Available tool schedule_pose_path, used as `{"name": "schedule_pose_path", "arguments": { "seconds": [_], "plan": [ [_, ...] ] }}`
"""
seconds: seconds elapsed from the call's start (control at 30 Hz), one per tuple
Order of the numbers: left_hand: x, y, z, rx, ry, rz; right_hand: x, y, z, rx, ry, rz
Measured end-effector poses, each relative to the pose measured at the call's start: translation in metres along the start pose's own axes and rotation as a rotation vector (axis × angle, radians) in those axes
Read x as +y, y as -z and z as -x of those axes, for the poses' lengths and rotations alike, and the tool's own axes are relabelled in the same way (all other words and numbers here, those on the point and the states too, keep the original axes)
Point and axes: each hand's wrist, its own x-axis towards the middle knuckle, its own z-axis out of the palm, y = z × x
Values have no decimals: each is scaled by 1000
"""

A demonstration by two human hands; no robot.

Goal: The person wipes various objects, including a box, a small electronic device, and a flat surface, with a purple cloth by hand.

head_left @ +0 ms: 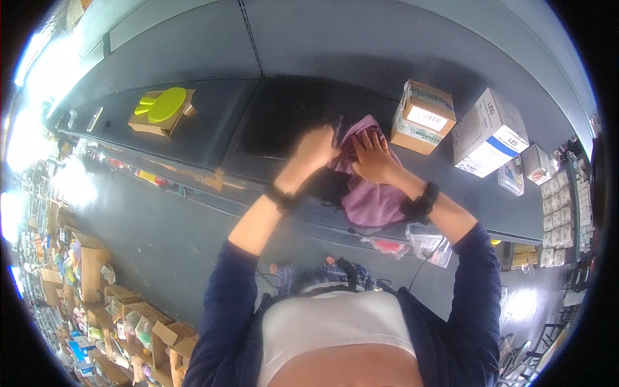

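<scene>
A crumpled purple cloth [377, 201] lies on the dark worktop [200, 122] and hangs over its front edge. My right hand [374, 158] presses down on the cloth with its fingers spread. Just left of the cloth, my left hand [316, 151] is closed and slightly blurred by motion. A thin dark shape sticks up beside its fingers; what kind of thing it is cannot be made out. Both wrists wear black bands.
Right of the cloth stand a brown cardboard box [423, 119], a white lamp box [487, 138] and smaller packs. A yellow-green paddle-shaped item [166, 105] rests on a carton at the left. Clear plastic packets [431, 244] show below the front edge. Open cartons [93, 267] crowd the lower left.
</scene>
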Motion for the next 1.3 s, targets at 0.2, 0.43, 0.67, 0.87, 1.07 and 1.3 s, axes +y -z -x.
{"name": "schedule_pose_path", "arguments": {
  "seconds": [0.2,0.43,0.67,0.87,1.07,1.3],
  "plan": [
    [-2,35,29,423,-8,47,15,5,-58,-143,-165,-83],
    [-50,38,35,561,77,-356,1,22,-123,-137,-362,-202],
    [-38,39,51,516,68,-405,-37,9,-3,75,276,-54],
    [-36,38,59,69,-220,-486,-34,28,37,376,548,-127],
    [-31,52,55,-40,-390,-674,7,32,-17,208,344,-141],
    [-25,68,49,-139,-601,-863,-3,30,10,138,431,-131]
  ]
}}
